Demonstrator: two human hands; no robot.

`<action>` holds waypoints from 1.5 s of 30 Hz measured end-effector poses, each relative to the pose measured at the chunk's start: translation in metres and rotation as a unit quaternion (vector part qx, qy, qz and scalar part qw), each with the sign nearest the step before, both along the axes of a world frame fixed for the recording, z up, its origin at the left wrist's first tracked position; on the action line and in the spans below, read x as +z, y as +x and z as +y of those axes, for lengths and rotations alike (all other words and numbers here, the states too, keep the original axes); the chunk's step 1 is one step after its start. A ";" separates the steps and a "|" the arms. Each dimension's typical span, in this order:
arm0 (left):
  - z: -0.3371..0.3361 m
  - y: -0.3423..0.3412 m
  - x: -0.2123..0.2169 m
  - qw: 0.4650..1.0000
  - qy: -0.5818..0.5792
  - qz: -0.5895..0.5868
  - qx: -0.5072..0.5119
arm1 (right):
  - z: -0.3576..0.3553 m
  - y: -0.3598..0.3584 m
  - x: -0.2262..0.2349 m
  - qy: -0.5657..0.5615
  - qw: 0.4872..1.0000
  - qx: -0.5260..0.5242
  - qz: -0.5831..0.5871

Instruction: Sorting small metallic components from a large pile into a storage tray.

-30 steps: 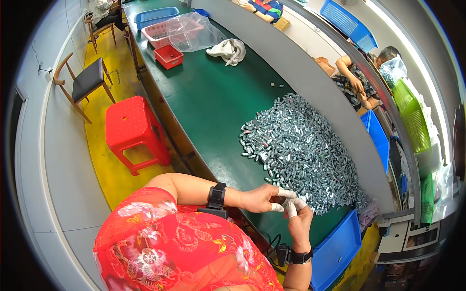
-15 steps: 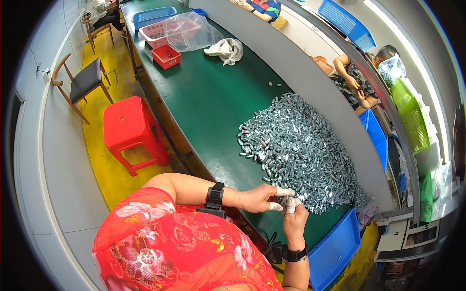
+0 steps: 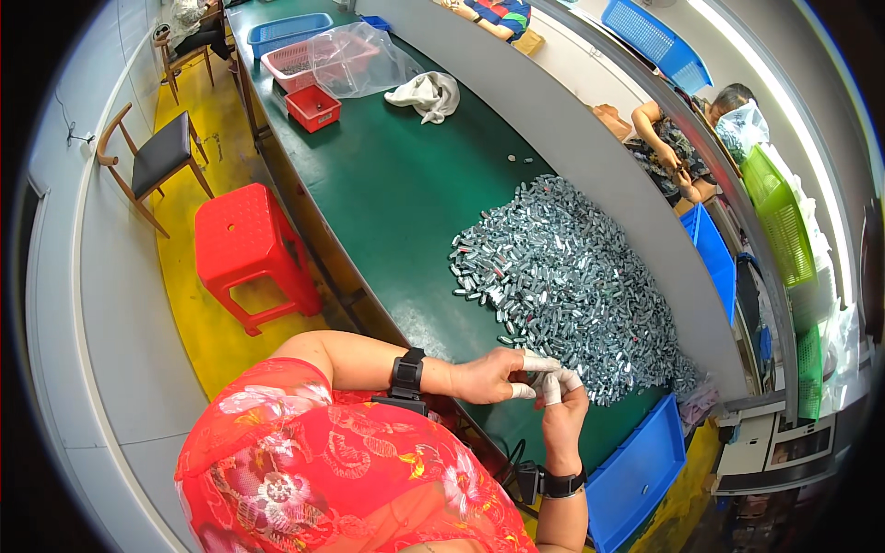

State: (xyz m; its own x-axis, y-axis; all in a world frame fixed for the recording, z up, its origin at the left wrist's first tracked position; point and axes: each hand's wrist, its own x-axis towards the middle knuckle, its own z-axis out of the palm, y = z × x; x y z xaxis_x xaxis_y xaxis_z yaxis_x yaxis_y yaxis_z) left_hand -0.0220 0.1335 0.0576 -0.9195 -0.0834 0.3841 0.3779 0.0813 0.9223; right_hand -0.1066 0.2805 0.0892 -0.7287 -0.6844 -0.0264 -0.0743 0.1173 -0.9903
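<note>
My left hand (image 3: pixel 487 377) and my right hand (image 3: pixel 564 412) meet at the near edge of a large heap of small, shiny, silver-grey oblong pieces (image 3: pixel 581 276). White coverings wrap several fingertips on both hands. The fingers of each hand are bent in a pinch, with the tips almost touching. Whatever lies between them is too small and too covered to name. The heap spreads over a long green-topped table (image 3: pixel 396 184), and a few reddish pieces show among the silver ones.
A shallow blue tray (image 3: pixel 636 479) sits right of my right forearm. Farther along the table are a red bin (image 3: pixel 313 108), pink basket (image 3: pixel 277 63), blue basket (image 3: pixel 290 29), clear plastic bag (image 3: pixel 359 60) and white cloth (image 3: pixel 429 97). A red stool (image 3: pixel 244 240) stands left; a grey partition (image 3: pixel 590 157) borders the right.
The fingers of my right hand have shifted slightly, its forefinger now a little more to the right. My left hand stays almost in place.
</note>
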 end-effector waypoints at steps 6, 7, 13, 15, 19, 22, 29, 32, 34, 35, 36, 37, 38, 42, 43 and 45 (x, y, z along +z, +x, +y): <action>0.001 0.001 0.001 1.000 -0.009 0.005 0.012 | 0.000 0.002 0.006 0.047 0.999 -0.003 0.027; 0.000 0.001 0.001 1.000 -0.005 0.005 0.013 | -0.001 0.004 0.006 0.047 0.998 -0.009 0.040; -0.004 0.000 -0.005 0.999 -0.026 0.015 0.023 | -0.001 0.011 0.007 0.061 0.996 -0.014 0.058; -0.004 -0.001 -0.008 0.999 -0.031 0.026 0.029 | 0.002 0.005 0.004 0.054 0.996 0.006 0.070; -0.001 -0.004 -0.013 0.999 -0.001 0.024 0.034 | 0.002 0.002 -0.005 0.009 0.993 0.015 0.115; 0.002 -0.005 -0.015 0.996 0.082 -0.021 0.014 | 0.001 0.001 -0.003 -0.008 0.994 0.015 0.109; -0.004 -0.001 -0.006 0.997 -0.056 0.052 0.032 | -0.002 0.002 0.001 0.004 1.000 0.005 0.009; -0.004 0.000 -0.007 0.998 -0.039 0.042 0.030 | -0.005 0.006 0.005 0.036 0.998 -0.011 0.044; -0.004 0.001 -0.007 0.998 -0.030 0.036 0.029 | -0.003 0.005 0.005 0.040 0.998 -0.008 0.044; -0.004 0.002 -0.006 0.999 -0.033 0.029 0.026 | -0.002 0.004 0.004 0.044 0.998 -0.005 0.044; -0.004 0.003 -0.005 0.999 -0.035 0.022 0.023 | -0.001 0.004 0.004 0.049 0.998 -0.002 0.044; -0.005 0.003 -0.005 0.999 -0.038 0.015 0.021 | -0.001 0.004 0.004 0.049 0.998 -0.002 0.044; -0.005 0.003 -0.005 0.999 -0.038 0.016 0.021 | -0.001 0.005 0.005 0.041 0.998 0.000 0.042; -0.005 0.003 -0.004 0.996 0.025 -0.072 -0.043 | 0.001 0.004 0.004 0.027 0.998 0.007 0.055; -0.004 0.002 -0.003 0.995 0.050 -0.070 -0.054 | 0.003 0.003 0.003 0.030 0.997 0.012 0.073; -0.003 0.003 -0.002 0.990 0.100 -0.065 -0.075 | 0.004 0.003 0.002 0.032 0.995 0.018 0.091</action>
State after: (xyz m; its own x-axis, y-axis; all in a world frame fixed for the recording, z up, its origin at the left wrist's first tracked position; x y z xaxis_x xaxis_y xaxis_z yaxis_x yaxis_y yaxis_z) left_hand -0.0194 0.1305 0.0558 -0.9677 -0.0045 0.2520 0.2496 -0.1568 0.9556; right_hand -0.1037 0.2849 0.0909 -0.7008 -0.7109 0.0589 -0.2571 0.1747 -0.9505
